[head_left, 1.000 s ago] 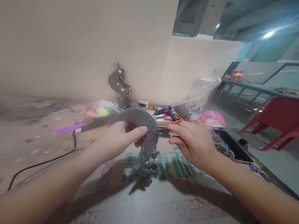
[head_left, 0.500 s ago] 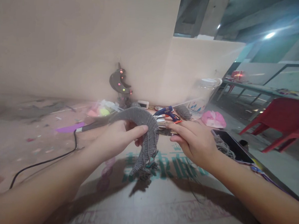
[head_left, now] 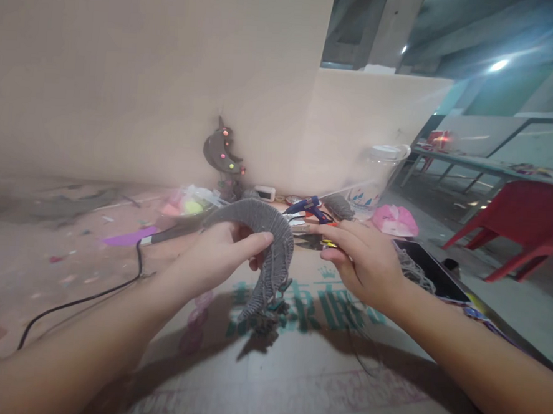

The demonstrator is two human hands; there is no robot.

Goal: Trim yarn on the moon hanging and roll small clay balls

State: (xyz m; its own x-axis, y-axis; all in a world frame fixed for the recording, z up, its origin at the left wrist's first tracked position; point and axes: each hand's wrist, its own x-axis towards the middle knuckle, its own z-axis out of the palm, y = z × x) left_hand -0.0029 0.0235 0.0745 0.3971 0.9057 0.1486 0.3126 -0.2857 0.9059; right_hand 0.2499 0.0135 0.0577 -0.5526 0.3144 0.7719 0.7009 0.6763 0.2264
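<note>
A crescent wrapped in grey yarn is gripped in my left hand, thumb on its front face and fingers behind it. Ruffled yarn ends hang at its lower tip. My right hand is just to the right, its fingers pointing left and its thumb bent in under them. What lies between those fingers, if anything, is hidden. Below that hand a loose thin strand trails over the printed board. Dark blades like those of scissors lie beyond the right fingertips, with a bit of yellow beside them.
At the back are a blue glue gun, a grey yarn ball and a clear jug. A decorated dark crescent hangs against the partition. A dark tray stands right; a black cable crosses the left side.
My right hand has shifted slightly to the right, uncovering the yellow bit near the blades. The crescent's lower end has turned slightly; my left hand stays in place.
</note>
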